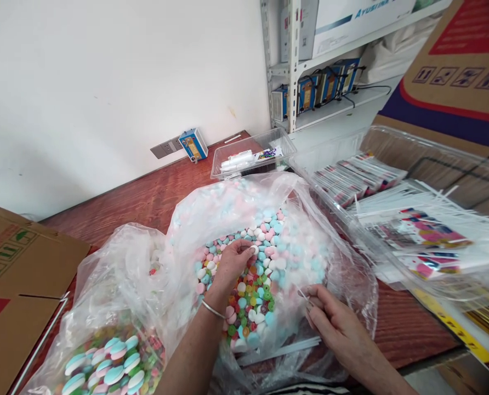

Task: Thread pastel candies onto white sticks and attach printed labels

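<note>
My left hand [230, 269], with a bangle on its wrist, pinches a white candy [254, 249] between thumb and fingertips. Below it lies a large clear plastic bag [211, 203], opened over pink, blue and white candies [269, 252] and small colourful ring gummies [248, 296]. To the right, my right hand [335, 318] has its thumb and fingers closed on a thin white stick [302, 294], whose tip points toward the candies. Several more white sticks [281, 351] lie across the bag's near side.
A second bag [121, 263] at lower left holds layered candies [117, 359] and gummies. On the right, a clear bin [330, 192] holds printed packets and white sticks. Cardboard boxes [26, 263] flank the wooden table [146, 189]. Behind are a small tray [252, 153] and metal shelving [294, 66].
</note>
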`<state>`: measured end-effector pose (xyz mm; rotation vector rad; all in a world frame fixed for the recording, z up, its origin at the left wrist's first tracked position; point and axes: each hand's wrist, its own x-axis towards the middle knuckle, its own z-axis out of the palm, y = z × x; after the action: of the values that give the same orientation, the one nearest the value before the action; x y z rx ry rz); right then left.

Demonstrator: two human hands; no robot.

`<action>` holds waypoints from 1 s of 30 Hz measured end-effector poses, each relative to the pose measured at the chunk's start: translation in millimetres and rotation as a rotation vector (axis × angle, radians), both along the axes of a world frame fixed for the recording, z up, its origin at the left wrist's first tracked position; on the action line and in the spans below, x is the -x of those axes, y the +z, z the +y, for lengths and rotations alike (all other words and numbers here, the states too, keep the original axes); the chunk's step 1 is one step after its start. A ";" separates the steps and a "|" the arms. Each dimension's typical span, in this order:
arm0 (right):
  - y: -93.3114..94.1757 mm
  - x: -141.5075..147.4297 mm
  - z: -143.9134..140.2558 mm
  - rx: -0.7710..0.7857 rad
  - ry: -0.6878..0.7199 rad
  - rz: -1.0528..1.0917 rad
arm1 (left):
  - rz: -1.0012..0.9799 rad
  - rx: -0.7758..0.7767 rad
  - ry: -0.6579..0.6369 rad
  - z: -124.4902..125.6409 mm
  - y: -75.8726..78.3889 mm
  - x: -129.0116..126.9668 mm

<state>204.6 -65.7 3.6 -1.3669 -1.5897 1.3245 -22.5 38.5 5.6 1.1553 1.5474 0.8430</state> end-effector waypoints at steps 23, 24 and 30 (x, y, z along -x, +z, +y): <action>-6.0 0.4 2.2 -0.025 -0.015 -0.034 | 0.300 -0.138 0.016 21.2 -11.9 -5.8; -6.2 0.4 1.7 -0.028 -0.018 -0.026 | 0.328 -0.153 0.009 20.0 -10.7 -6.9; -6.5 3.4 -0.2 -0.037 -0.097 0.057 | 0.393 -0.246 0.015 7.8 -2.5 -17.3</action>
<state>201.2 -65.9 -2.9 -1.3544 -1.4839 1.2600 -5.2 46.3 3.1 1.5619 1.8049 0.8698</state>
